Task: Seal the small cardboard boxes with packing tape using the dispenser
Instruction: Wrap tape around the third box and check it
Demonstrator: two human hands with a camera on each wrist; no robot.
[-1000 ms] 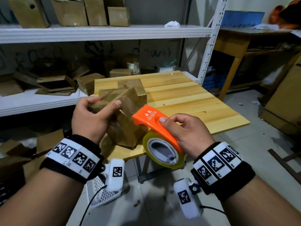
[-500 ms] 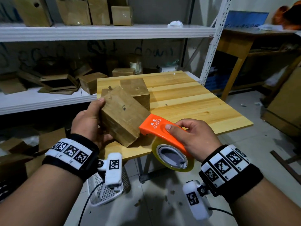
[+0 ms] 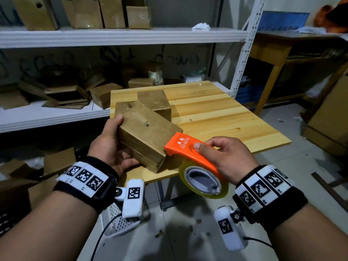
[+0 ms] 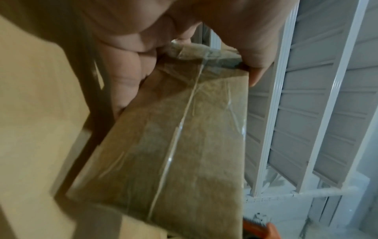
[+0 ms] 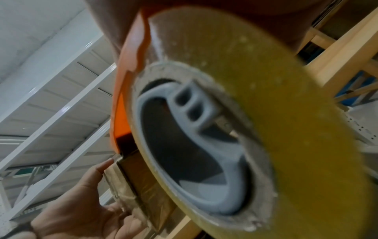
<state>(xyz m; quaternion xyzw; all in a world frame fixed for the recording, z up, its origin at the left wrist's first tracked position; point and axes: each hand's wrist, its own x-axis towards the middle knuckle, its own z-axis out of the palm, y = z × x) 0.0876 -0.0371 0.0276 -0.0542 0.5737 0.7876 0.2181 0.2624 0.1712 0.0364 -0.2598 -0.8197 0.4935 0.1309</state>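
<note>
My left hand (image 3: 111, 147) grips the cardboard box (image 3: 145, 136) tilted above the near edge of the table (image 3: 226, 117), while my right hand (image 3: 224, 157) curls round the orange tape dispenser (image 3: 190, 153), its nose touching the box's right end. The likely fault is a crooked or wrinkled strip (the box is unsupported), should my 1-handed hold twist under the dispenser's pull.

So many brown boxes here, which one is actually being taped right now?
The tilted box gripped by the left hand, off the table: the orange dispenser in the right hand touches its corner. The others sit untouched.
</note>
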